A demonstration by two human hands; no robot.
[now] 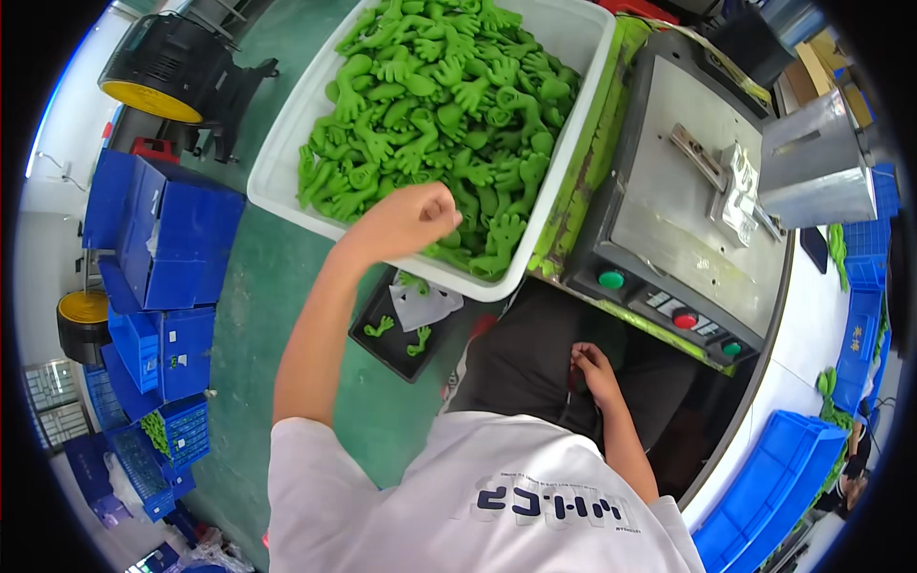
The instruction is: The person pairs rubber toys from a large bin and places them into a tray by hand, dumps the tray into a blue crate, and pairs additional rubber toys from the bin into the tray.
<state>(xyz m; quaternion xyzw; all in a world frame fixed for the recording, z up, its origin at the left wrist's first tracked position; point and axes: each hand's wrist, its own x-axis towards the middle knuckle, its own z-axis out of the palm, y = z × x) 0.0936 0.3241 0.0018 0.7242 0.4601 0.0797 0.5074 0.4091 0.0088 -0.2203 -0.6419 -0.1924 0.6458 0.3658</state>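
Observation:
A large white tub (287,196) heaped with green rubbery pieces (449,105), shaped like small hands and feet on curled stems, stands in front of me. My left hand (406,222) hangs over the tub's near rim, above the nearest pieces. Its fingers are curled into a fist, and whatever may be inside is hidden. Down at my lap, my right hand (596,374) has its fingers bent together over my dark trousers. I cannot make out anything in it.
To the right stands a machine with a metal top (659,162), a green button (611,279) and a red button (685,319). A black tray (382,349) with a few green pieces lies below the tub. Blue crates (181,353) and a floor fan (167,72) stand left; a blue bin (764,487) sits right.

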